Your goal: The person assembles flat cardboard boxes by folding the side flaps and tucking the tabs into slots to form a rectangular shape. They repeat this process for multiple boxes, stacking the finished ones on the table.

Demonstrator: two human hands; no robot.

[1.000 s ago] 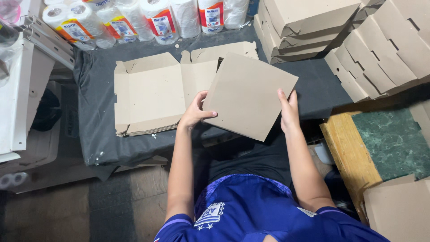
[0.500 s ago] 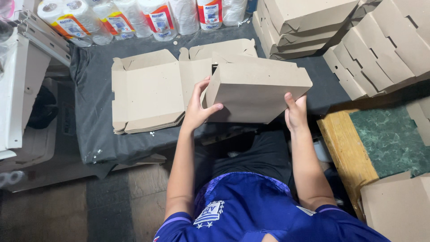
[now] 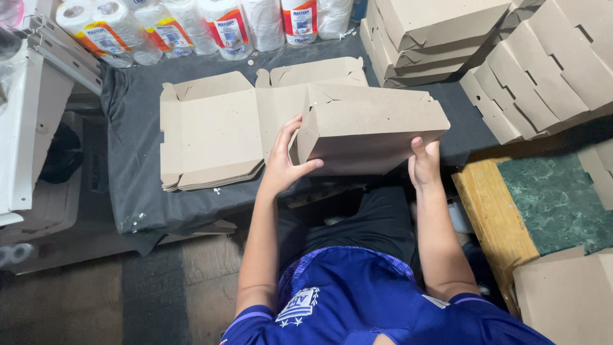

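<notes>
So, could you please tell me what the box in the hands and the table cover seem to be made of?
Box: plain brown cardboard, matte, with fold creases and cut tabs showing. Table cover: apparently dark grey cloth or felt, dull and speckled with pale marks, draping over the edge; the exact fabric is unclear.

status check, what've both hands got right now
Left hand and right hand each hold an end of the folded cardboard box. Stack of flat blanks beneath on dark table. Nothing in the way.
</notes>
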